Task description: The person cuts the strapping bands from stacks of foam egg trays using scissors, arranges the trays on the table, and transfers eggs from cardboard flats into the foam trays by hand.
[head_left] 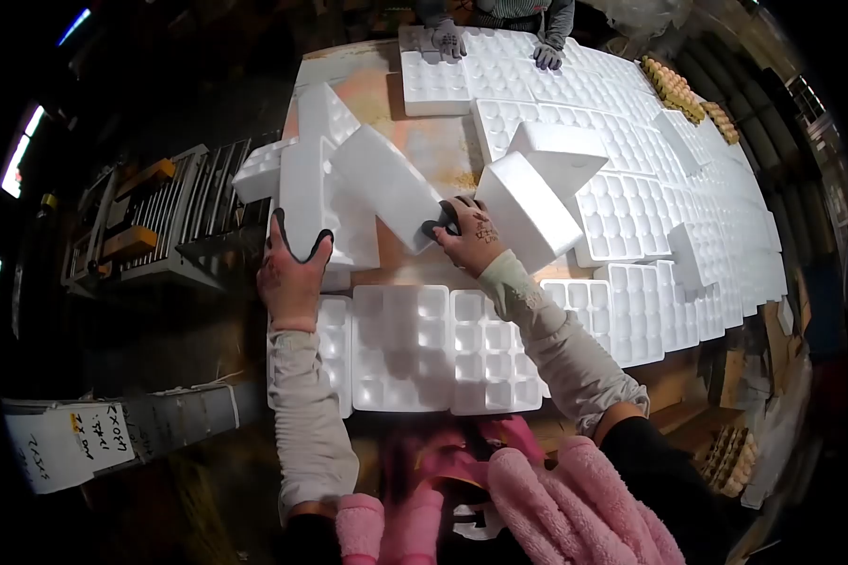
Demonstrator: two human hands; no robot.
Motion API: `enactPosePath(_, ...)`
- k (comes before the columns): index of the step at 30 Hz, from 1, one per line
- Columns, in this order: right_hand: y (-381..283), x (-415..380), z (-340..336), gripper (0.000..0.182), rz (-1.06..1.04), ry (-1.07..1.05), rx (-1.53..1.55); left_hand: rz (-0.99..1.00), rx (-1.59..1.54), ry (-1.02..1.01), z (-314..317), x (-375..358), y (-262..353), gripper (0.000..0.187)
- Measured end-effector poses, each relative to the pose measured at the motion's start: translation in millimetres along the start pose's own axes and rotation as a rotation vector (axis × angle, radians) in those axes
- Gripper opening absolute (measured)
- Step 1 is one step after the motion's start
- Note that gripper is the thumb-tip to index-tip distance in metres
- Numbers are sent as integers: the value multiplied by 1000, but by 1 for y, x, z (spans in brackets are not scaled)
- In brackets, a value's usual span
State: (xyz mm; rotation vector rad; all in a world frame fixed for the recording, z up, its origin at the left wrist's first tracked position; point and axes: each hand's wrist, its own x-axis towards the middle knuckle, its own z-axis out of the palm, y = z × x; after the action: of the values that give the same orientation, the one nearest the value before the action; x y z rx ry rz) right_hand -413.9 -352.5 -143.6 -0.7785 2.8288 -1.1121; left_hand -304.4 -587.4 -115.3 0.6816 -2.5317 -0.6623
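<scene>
My left hand [295,273], gloved at the fingertips, is spread with thumb and fingers apart against the lower end of an upright white foam piece [301,188]. My right hand [466,234] grips the lower end of a tilted white foam block [386,184], its thumb on the near corner. Just right of that hand leans another foam block [528,212], with a further one [561,151] behind it. White foam trays with rows of round hollows [400,348] lie along the near edge, below both hands.
Many foam trays [622,217] cover the table's right side. Across the table [349,89], a co-worker's gloved hands [547,56] rest on trays. Egg trays [671,89] stand at the far right. A roller conveyor [160,212] is on the left, a labelled box [75,443] lower left.
</scene>
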Motion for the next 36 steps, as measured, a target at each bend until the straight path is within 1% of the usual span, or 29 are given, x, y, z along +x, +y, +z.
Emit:
enactPosePath(1, 3, 8, -6, 37, -30, 37, -122, 31, 76, 60, -17, -14, 8, 82)
enactPosePath(3, 13, 37, -11, 37, -52, 56, -347, 57, -66, 177, -43, -35, 12, 76)
enactPosePath(5, 29, 71, -9, 36, -109, 35, -494, -2, -287, 190, -63, -53, 18, 66)
enactPosePath(7, 35, 89, -6, 42, -67, 83, -779, -22, -475, 245, -65, -67, 16, 60)
enactPosePath(8, 37, 87, -9, 55, -150, 204, -751, -13, -551, 293, -61, -72, 9, 58)
enactPosePath(9, 28, 76, -27, 61, -118, 211, -721, -9, -626, 342, -58, -76, 5, 56)
enactPosePath(10, 14, 54, -54, 67, -87, 214, -690, -71, -776, 335, -58, -81, 8, 53)
enactPosePath(11, 11, 32, -74, 73, -52, 213, -660, -115, -812, 285, -51, -92, -7, 54)
enactPosePath(12, 22, 13, -88, 80, 115, 185, -702, -161, -849, 238, -36, -109, -34, 55)
enactPosePath(13, 36, -1, -103, 88, 274, 160, -746, -310, -1021, 199, -34, -114, -16, 54)
enactPosePath(14, 53, -14, -111, 96, 366, 80, -687, -470, -1190, 185, -32, -119, 1, 53)
enactPosePath(15, 75, -26, -112, 104, 459, 3, -625, -455, -1127, 159, -14, -130, -6, 54)
enactPosePath(16, 93, -35, -111, 107, 454, -60, -325, -439, -1064, 135, 3, -142, -13, 54)
enactPosePath(17, 88, -49, -110, 102, 330, -21, -277, -336, -953, 110, 23, -149, -18, 56)
enactPosePath(18, 80, -60, -112, 99, 211, -5, -284, -235, -844, 98, 44, -156, -23, 59)
enactPosePath(19, 72, -71, -116, 96, 95, 5, -290, -18, -529, 77, 62, -165, -30, 64)
enactPosePath(21, 51, -90, -140, 90, -164, -21, -408, -5, -375, 99, 81, -161, -11, 67)
enactPosePath(22, 46, -100, -153, 87, -241, -16, -405, 1, -298, 111, 90, -159, -2, 69)
enactPosePath(24, 61, -115, -165, 82, -307, -61, -424, 120, -108, 131, 102, -147, 19, 66)
enactPosePath(25, 69, -119, -168, 80, -343, -75, -452, 99, -72, 129, 112, -143, 26, 65)
enactPosePath(27, 96, -123, -161, 76, -382, -46, -551, -40, -269, 74, 135, -135, 41, 60)
enactPosePath(28, 110, -123, -155, 76, -430, -25, -564, -179, -552, 27, 148, -133, 45, 60)
enactPosePath(29, 125, -124, -145, 79, -417, -4, -633, -338, -870, 26, 161, -130, 49, 60)
enactPosePath(31, 127, -125, -139, 79, -310, -117, -703, -671, -1351, 128, 175, -123, 65, 61)
enactPosePath(32, 130, -118, -141, 82, -370, -139, -575, -839, -1554, 234, 176, -119, 77, 63)
enactPosePath(33, 135, -105, -142, 78, -480, 28, -504, -880, -1553, 248, 170, -116, 91, 61)
enactPosePath(34, 140, -84, -149, 76, -479, 123, -520, -923, -1549, 264, 169, -116, 99, 59)
enactPosePath(35, 142, -59, -159, 73, -477, 216, -532, -916, -1553, 268, 173, -118, 100, 54)
enactPosePath(36, 140, -31, -174, 75, -427, 243, -541, -908, -1552, 272, 177, -120, 97, 50)
